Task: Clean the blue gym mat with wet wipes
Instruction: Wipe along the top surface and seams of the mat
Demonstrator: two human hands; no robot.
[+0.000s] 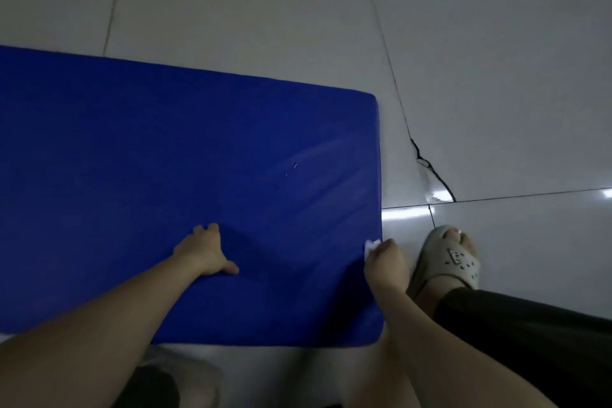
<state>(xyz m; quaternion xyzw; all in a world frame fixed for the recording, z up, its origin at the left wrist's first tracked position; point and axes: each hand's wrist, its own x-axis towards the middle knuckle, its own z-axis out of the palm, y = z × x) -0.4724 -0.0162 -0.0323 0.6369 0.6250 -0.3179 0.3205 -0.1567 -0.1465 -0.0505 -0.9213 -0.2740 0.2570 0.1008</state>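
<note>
The right hand pinches one crumpled wet wipe at the right-hand end of the one blue gym mat, whose long axis runs leftward out of view. The left hand presses flat on the mat. One slipper stands just beside that end.

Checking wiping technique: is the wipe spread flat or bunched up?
Bunched up. The wet wipe shows only as a small crumpled wad in the right hand's grip, at the mat's right edge.
</note>
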